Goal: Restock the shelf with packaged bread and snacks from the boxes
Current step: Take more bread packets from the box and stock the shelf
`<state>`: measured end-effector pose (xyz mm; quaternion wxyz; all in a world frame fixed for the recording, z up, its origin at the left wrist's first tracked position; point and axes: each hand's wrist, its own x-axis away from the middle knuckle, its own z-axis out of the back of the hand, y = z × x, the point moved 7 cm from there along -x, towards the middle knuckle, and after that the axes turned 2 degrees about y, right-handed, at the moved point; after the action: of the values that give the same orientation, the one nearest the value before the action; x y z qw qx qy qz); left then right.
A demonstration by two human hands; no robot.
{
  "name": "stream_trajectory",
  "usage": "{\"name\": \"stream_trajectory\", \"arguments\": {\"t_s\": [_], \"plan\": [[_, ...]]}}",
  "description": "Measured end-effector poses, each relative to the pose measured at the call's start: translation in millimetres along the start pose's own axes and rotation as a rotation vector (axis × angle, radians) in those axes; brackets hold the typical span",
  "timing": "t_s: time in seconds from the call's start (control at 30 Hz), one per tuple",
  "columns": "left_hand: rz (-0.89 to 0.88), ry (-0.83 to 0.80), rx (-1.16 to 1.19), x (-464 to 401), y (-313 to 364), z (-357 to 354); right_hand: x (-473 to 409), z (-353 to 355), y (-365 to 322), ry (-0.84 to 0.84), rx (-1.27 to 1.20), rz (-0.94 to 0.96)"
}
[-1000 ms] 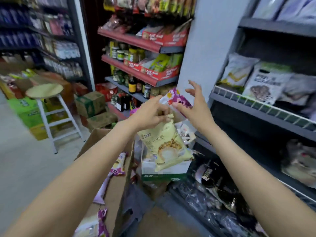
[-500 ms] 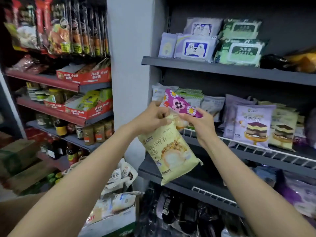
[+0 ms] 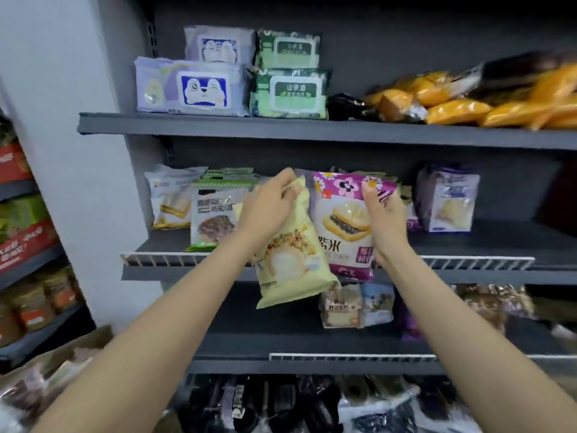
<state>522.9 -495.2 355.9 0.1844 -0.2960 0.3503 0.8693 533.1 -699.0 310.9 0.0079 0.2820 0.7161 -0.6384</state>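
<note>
My left hand (image 3: 268,203) grips the top of a pale yellow bread packet (image 3: 292,260), which hangs down in front of the middle shelf (image 3: 175,260). My right hand (image 3: 382,214) holds a purple flowered bread packet (image 3: 340,214) by its upper right corner, upright just over the shelf's wire front rail. The two packets overlap slightly in the middle. Other bread packets (image 3: 212,214) stand on the shelf to the left, and a lilac packet (image 3: 446,198) stands to the right.
The top shelf (image 3: 281,128) carries wet-wipe style packs and orange bread bags (image 3: 468,98). The lower shelf (image 3: 312,364) holds a few packets (image 3: 356,304). A cardboard box (image 3: 53,364) with packets sits at lower left. Dark bags (image 3: 281,404) fill the bottom.
My view has swung right and up from the boxes to face the shelf. Both hands lifted the two packets to the middle shelf, and the purple one now stands upright.
</note>
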Motion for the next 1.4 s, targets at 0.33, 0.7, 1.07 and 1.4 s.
{"name": "stream_trajectory", "arguments": {"t_s": [0.33, 0.7, 1.07, 1.4], "plan": [[-0.276, 0.218, -0.26, -44.4, 155.7, -114.6, -99.3, 177.5, -9.4, 0.319, 0.127, 0.05], [-0.253, 0.228, -0.798, -107.2, 160.4, -229.7, -233.3, 182.6, 49.2, 0.003, 0.346, -0.098], [-0.132, -0.143, -0.733, -133.2, 130.6, -259.8, -252.9, 147.0, 87.5, -0.16, 1.258, 0.418], [-0.045, -0.296, -0.718, -140.6, 111.1, -284.7, -250.2, 145.4, 117.1, -0.745, 1.396, 0.394]]}}
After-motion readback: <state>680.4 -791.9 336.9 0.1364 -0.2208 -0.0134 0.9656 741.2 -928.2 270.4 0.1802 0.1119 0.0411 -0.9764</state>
